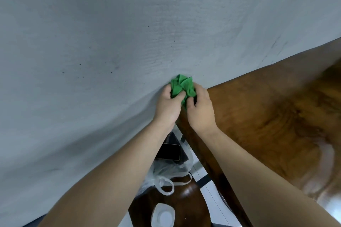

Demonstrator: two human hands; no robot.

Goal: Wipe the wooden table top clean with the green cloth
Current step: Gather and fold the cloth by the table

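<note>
The green cloth (182,85) is bunched up in a crumpled ball, held between both hands at the far left corner of the wooden table top (273,116). My left hand (168,106) grips its left side with curled fingers. My right hand (200,109) pinches its right and lower part. The cloth sits close to the grey wall, above the table's corner. The glossy brown table top stretches away to the right.
A grey wall (110,42) fills the left and top. Below the hands, beside the table edge, a dark wooden stool (186,201) carries a clear plastic bag (166,173), a dark phone-like slab (168,151) and a white container (163,215).
</note>
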